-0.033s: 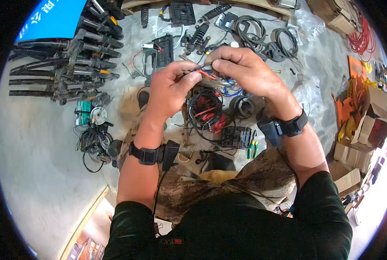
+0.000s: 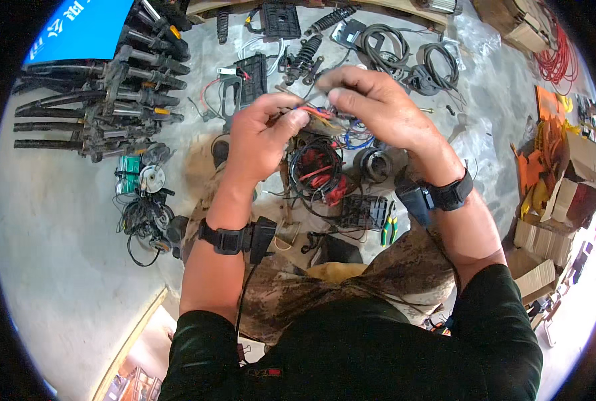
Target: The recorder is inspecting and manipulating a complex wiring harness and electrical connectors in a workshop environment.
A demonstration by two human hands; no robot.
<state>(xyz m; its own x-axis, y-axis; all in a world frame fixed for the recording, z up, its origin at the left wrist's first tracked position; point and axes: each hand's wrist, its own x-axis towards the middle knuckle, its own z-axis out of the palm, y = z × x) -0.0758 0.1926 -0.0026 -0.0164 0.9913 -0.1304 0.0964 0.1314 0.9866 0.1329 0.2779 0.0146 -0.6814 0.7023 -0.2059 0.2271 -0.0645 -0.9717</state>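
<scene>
My left hand [image 2: 266, 130] is closed in a pinch on a bunch of thin coloured wires [image 2: 319, 113], among them red, orange and blue ones. Their loose ends spread toward my right hand [image 2: 371, 107], which hovers just beside them, thumb and index finger curved toward each other. Motion smears those fingertips, so whether a wire is between them is unclear. Below both hands lie a black cable coil with red parts inside [image 2: 317, 167] and a round dark ring-shaped part [image 2: 376, 164]. Blue wires [image 2: 358, 140] hang under my right hand.
Green-handled pliers [image 2: 389, 224] lie by my knee, next to a black plastic frame [image 2: 363, 211]. Shock absorbers [image 2: 305, 53] and coiled black cables [image 2: 385, 50] are farther off. Black fork tubes [image 2: 111, 100] are stacked at left; open cardboard boxes [image 2: 572, 180] stand at right.
My right hand's index finger has lifted slightly away from the thumb and is blurred. The coloured wires have shifted a little at my left fingertips; the left hand has barely moved.
</scene>
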